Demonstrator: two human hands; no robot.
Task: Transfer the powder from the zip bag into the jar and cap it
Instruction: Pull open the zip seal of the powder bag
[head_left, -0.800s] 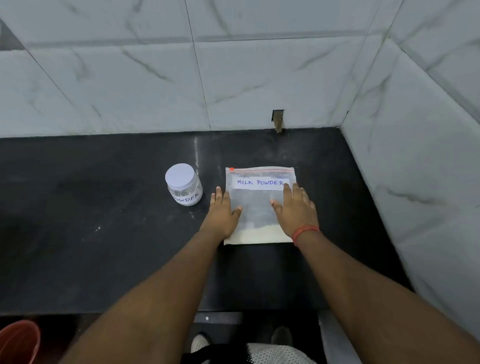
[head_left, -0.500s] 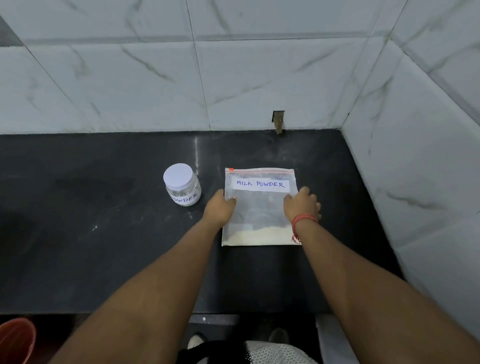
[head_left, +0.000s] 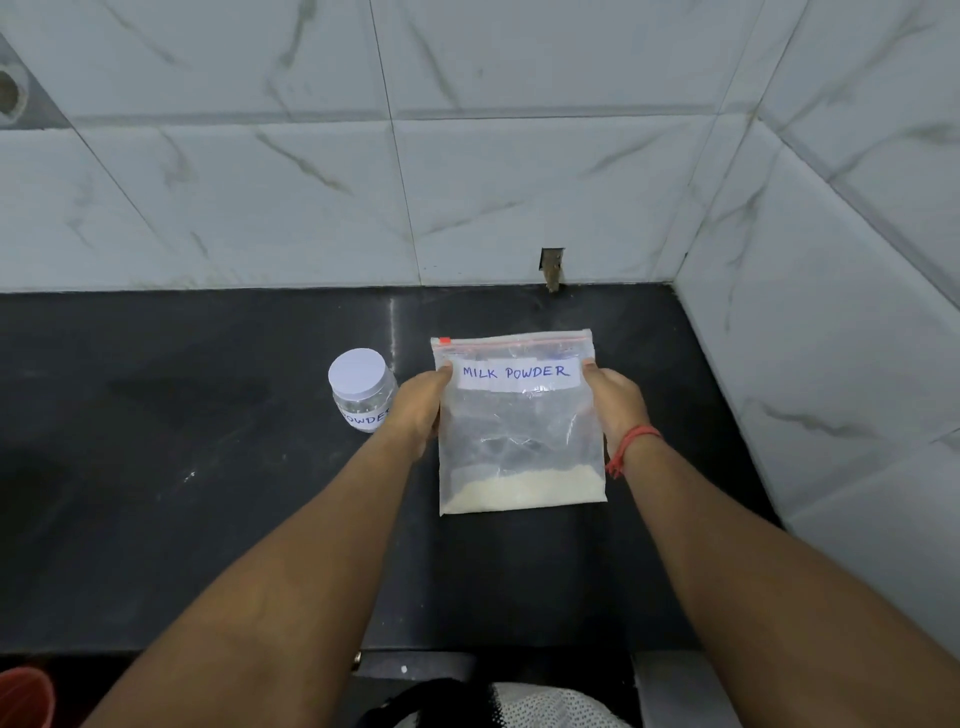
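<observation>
Both hands, left (head_left: 418, 402) & right (head_left: 615, 402), pinch bag (head_left: 519, 431) sides near zip, upright so powder (head_left: 519, 491) settles at btm; jar (head_left: 361, 389) capped, beside it.

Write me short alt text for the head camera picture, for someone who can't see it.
Seen from above, a person's left hand and right hand grip the side edges of a clear plastic zip bag labelled MILK POWDER, with pale powder along its bottom, over a black stone counter. A clear plastic jar with a white lid stands capped to its left, against white marble-look wall tiles.
</observation>
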